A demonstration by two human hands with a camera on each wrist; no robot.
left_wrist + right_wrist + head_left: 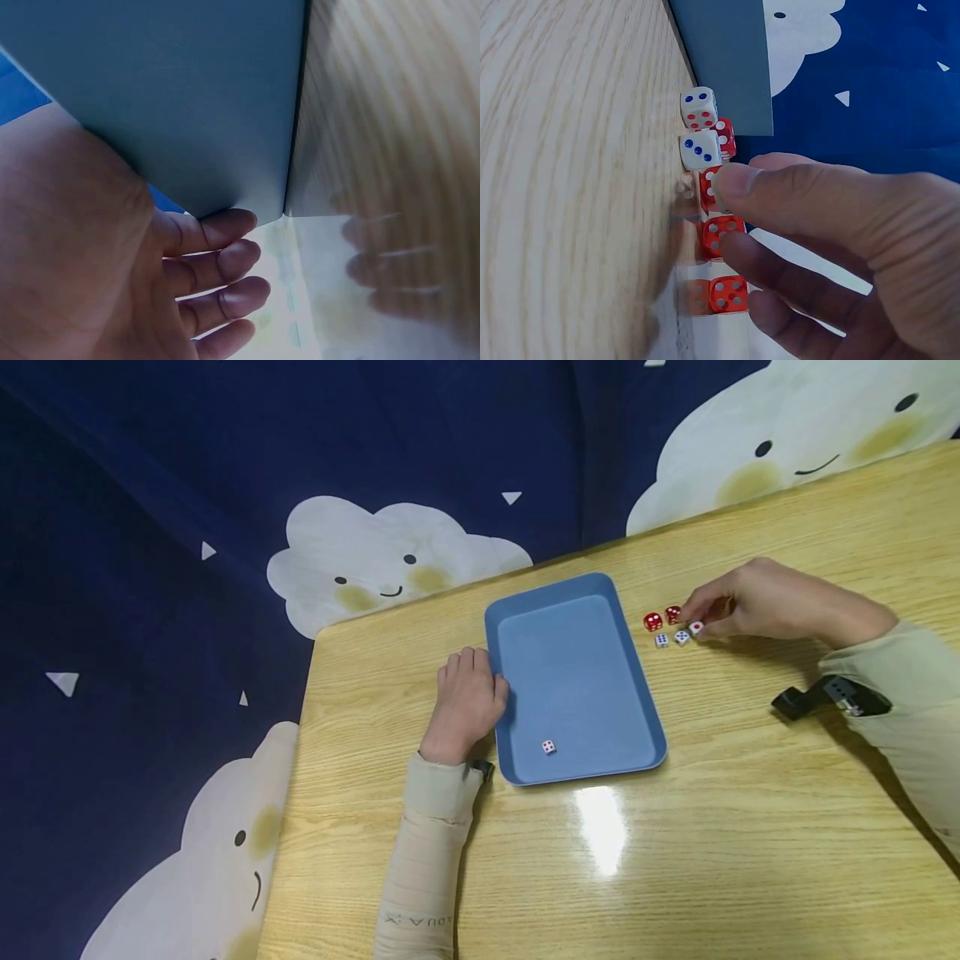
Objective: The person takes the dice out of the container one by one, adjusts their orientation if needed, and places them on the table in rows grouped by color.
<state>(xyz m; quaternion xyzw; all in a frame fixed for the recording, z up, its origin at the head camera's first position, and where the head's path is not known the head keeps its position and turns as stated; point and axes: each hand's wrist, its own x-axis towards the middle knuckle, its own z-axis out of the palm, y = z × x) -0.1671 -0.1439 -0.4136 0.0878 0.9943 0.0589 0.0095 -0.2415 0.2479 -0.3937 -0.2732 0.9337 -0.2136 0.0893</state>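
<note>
My left hand (467,700) grips the left side of a shallow blue tray (628,647). Its thumb reaches over the rim, and the fingers lie along the outer wall (202,97). Inside the tray, near the front left, sits a small white die (548,747). Right of the tray, my right hand (772,600) pinches a white die (697,628) with a red pip on top; the thumb hides it in the right wrist view. Beside the fingertips are two white dice (662,642) with blue pips and two red dice (653,622). More red dice (728,294) show under the palm.
Everything stands on a light wooden table (720,843). A dark blue cloth (420,435) with smiling white clouds hangs along its back and left edges. A black wrist-camera mount (795,700) juts from the right sleeve, close over the wood.
</note>
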